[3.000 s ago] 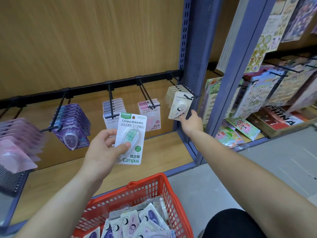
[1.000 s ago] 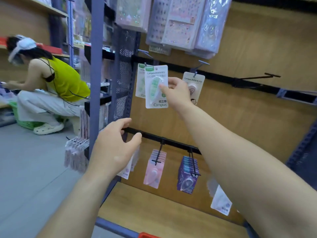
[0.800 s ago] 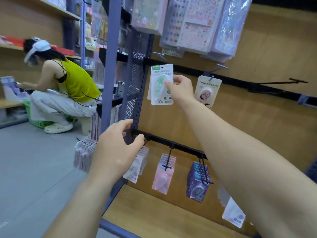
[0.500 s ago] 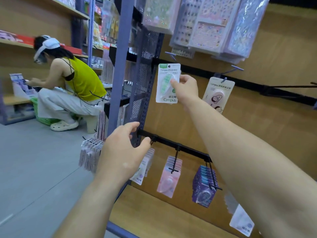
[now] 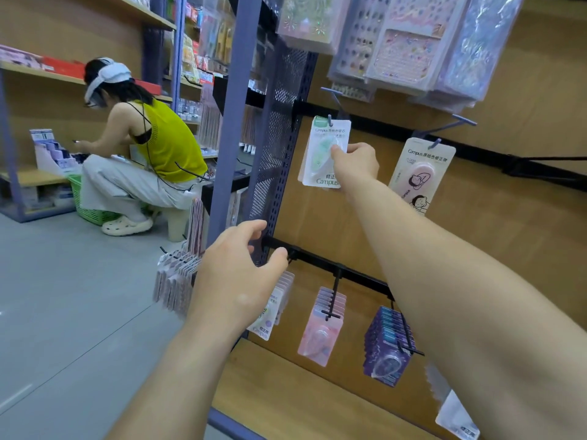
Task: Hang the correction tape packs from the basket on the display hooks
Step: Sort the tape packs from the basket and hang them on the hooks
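Fingers (image 5: 337, 151) of the right hand (image 5: 357, 163) pinch the green pack (image 5: 322, 160), which hangs on the hook (image 5: 330, 120) at the left end of the top rail (image 5: 387, 128). Hanging looks almost done; next, let go gently. Left hand (image 5: 236, 277) is loose and empty by the bottom rail (image 5: 359, 276). The basket is out of sight; the pack's hole is hard to see.

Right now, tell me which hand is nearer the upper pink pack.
Right. The right hand, pinching the green pack, is just left of the upper pink pack; the left hand is far lower, by the lower rail.
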